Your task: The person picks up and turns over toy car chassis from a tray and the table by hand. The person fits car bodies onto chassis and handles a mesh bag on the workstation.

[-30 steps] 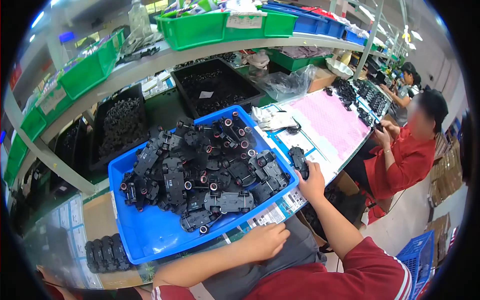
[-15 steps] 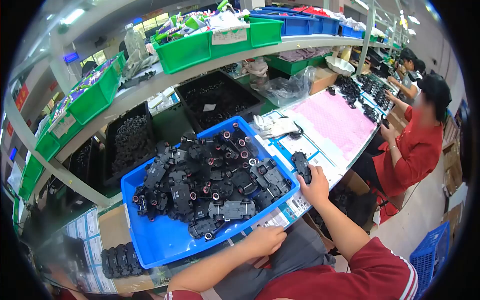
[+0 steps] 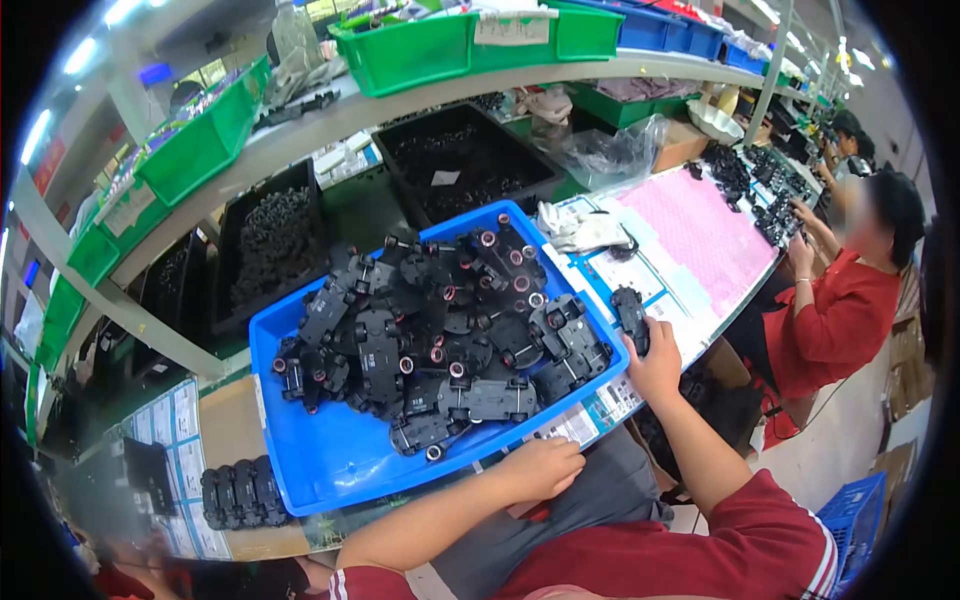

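My right hand (image 3: pixel 656 362) holds a black toy car chassis (image 3: pixel 630 316) just beyond the right edge of a blue tray (image 3: pixel 330 460). Curled fingers show on my left hand (image 3: pixel 545 468), which rests by the tray's near edge, above my lap; whether anything is inside it is hidden. Many black chassis with wheels (image 3: pixel 380 355) lie heaped in the tray, whose front left part shows bare blue. On the cardboard left of the tray stands a row of several black chassis (image 3: pixel 243 494).
Black bins (image 3: pixel 465 165) of small parts stand behind the tray, under a shelf with green bins (image 3: pixel 405 60). White gloves (image 3: pixel 585 230) and a pink sheet (image 3: pixel 690 240) lie on the right. A co-worker in red (image 3: pixel 835 310) sits at the far right.
The view has shifted, moving the whole scene within the frame. My right hand still holds the chassis, and my left hand keeps its place near the tray. The co-worker's hands have moved toward the parts on the table.
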Available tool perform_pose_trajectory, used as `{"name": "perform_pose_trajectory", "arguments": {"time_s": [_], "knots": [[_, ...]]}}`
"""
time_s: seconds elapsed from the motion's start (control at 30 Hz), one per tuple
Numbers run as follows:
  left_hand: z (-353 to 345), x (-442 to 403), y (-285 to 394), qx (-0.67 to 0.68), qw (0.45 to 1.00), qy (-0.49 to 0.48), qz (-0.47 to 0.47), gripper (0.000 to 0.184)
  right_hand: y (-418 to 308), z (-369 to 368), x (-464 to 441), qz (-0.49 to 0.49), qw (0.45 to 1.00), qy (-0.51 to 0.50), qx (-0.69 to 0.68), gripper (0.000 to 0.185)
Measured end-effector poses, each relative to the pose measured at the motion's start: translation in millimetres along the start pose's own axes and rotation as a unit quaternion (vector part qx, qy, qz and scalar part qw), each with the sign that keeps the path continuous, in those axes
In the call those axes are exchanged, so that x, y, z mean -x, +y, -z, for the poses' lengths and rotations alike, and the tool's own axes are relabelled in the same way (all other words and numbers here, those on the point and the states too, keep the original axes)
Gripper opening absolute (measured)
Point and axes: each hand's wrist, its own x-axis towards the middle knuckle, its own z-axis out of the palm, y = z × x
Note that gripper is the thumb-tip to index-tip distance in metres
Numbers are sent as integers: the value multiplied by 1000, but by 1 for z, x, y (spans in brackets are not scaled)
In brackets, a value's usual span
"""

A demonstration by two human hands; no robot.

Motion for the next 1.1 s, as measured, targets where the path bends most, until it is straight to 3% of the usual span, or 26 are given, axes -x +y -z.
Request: {"name": "perform_pose_trajectory", "arguments": {"time_s": [0.77,1.1], "knots": [[-6,0,-7,28,999,-16,-17,15,6,-7,2,34,999,10,22,46],[3,-3,-1,6,999,-8,-30,15,6,-2,2,2,1000,-3,1,54]]}}
